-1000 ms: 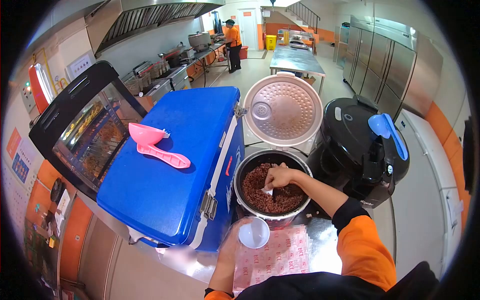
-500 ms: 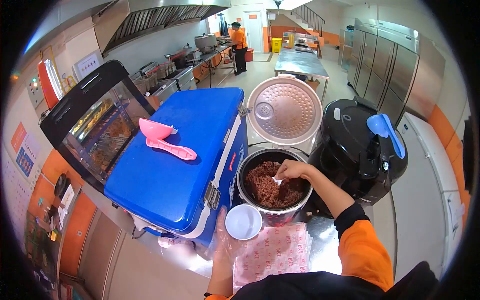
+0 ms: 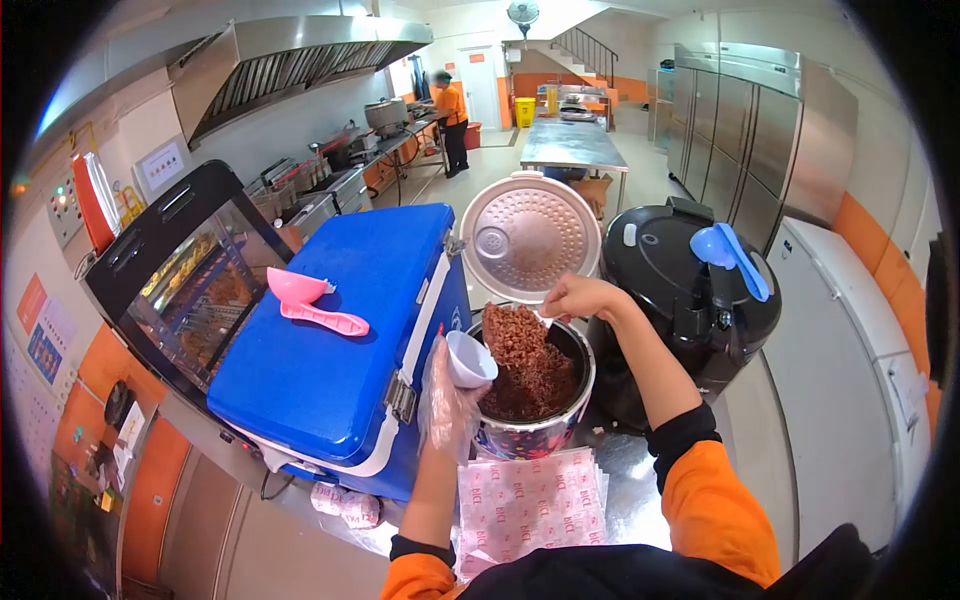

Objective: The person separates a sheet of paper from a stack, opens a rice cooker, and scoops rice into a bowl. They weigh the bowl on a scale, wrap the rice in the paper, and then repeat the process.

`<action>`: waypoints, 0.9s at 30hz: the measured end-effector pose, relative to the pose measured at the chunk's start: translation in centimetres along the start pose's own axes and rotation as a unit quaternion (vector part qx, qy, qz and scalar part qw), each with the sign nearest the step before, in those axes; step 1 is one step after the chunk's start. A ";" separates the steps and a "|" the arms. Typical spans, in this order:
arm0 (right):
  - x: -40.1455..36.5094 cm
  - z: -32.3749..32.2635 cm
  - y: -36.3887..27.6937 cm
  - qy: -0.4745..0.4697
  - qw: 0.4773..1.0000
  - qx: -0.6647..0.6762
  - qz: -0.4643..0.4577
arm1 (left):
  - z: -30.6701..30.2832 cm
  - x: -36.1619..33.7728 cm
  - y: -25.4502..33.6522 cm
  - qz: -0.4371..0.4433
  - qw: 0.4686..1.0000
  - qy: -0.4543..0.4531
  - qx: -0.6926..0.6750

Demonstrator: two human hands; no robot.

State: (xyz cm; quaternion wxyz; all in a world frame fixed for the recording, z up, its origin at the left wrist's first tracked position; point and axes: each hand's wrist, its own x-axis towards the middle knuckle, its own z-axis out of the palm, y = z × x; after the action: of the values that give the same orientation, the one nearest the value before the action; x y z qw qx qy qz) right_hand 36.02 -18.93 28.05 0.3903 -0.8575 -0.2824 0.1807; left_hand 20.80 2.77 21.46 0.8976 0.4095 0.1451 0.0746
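Note:
My left hand [image 3: 452, 395], in a clear plastic glove, holds a small white bowl [image 3: 468, 358] tilted toward the rice cooker's pot. My right hand [image 3: 582, 297] is closed on the white handle of a rice paddle [image 3: 546, 320]. A large clump of reddish-brown rice [image 3: 517, 337] covers the paddle's blade, just right of the bowl and above the pot. Beneath it is the open rice cooker [image 3: 530, 437], with more brown rice inside and its perforated inner lid [image 3: 532, 238] raised behind. Printed wrapping papers [image 3: 533, 508] lie stacked in front of the cooker.
A blue cooler box [image 3: 335, 330] stands at left, a pink scoop [image 3: 312, 303] on its lid. To the right is a black cooker [image 3: 650, 260] with a blue scoop [image 3: 730, 255] on top. Wrapped packets [image 3: 345, 505] lie below the cooler. A co-worker [image 3: 452, 120] stands far back.
My right hand has lifted the paddle out of the pot, loaded with rice. My left hand has raised the bowl and tilted it toward the paddle. The view has shifted slightly.

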 end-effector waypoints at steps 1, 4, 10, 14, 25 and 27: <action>-0.1 -0.2 -0.8 0.005 1.000 -0.011 -0.009 | 0.4 0.4 0.2 -0.013 1.000 -0.019 0.016; 0.6 -0.2 -2.8 0.001 0.978 -0.202 0.044 | 2.1 1.2 0.6 -0.062 0.994 -0.092 0.018; 2.5 3.1 -6.3 0.061 0.881 -0.467 0.050 | 2.9 5.2 -4.0 -0.127 0.987 -0.070 0.075; 4.0 8.0 -6.7 0.088 0.783 -0.615 -0.044 | 4.6 6.2 -4.5 -0.202 0.978 0.020 0.053; -6.9 4.7 -9.3 0.298 0.893 -0.328 0.077 | 1.5 7.2 -3.5 -0.215 0.960 -0.057 -0.168; -7.8 5.0 -7.0 0.314 0.916 -0.249 -0.019 | 0.8 7.9 -4.0 -0.214 0.960 -0.080 -0.164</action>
State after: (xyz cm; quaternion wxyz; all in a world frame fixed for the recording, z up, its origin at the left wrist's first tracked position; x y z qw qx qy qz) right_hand 24.95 -17.19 30.94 0.2360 -0.9341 -0.1974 -0.1809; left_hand 28.62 1.62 17.35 0.9560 0.2211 0.1426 -0.1298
